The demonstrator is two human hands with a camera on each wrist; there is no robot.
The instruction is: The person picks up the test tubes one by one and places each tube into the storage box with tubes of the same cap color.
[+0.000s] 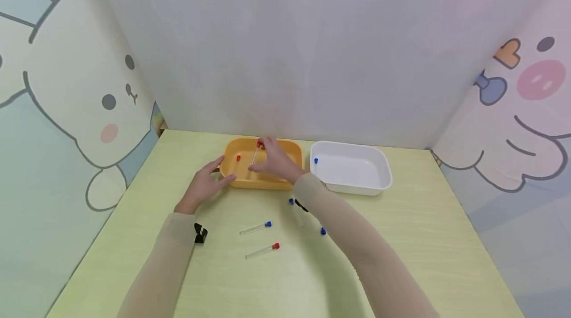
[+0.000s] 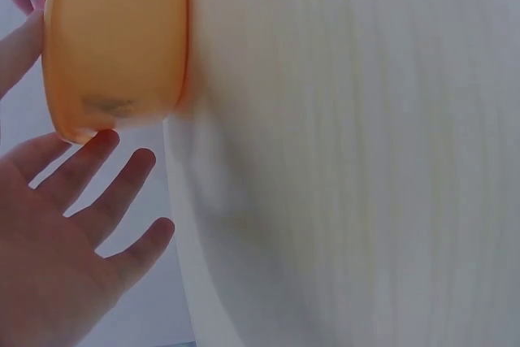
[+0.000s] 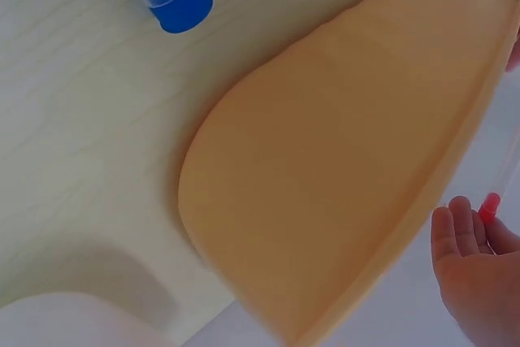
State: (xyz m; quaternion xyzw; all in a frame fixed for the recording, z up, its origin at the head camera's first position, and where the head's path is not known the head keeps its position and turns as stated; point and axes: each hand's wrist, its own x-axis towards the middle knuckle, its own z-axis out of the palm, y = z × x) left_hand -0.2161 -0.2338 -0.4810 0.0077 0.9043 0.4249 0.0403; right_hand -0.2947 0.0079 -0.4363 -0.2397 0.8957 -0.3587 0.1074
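My right hand (image 1: 275, 163) is over the orange tray (image 1: 263, 184) and pinches a clear test tube with a red cap (image 1: 259, 144). In the right wrist view the red cap (image 3: 489, 207) shows at the fingertips. A second red cap (image 1: 238, 158) lies inside the tray, at its left. At the tray's left end is my left hand (image 1: 204, 186), thumb by the front rim. The left wrist view shows that hand's fingers (image 2: 122, 197) spread and fairly straight, the fingertips right at the tray's end wall.
A white tray (image 1: 352, 188) stands to the right, a blue cap (image 1: 315, 160) inside. On the table in front lie a blue-capped tube (image 1: 255, 229), a red-capped tube (image 1: 261, 252) and another blue-capped tube (image 1: 298, 215). One more blue cap (image 1: 323, 231) shows beside the right sleeve.
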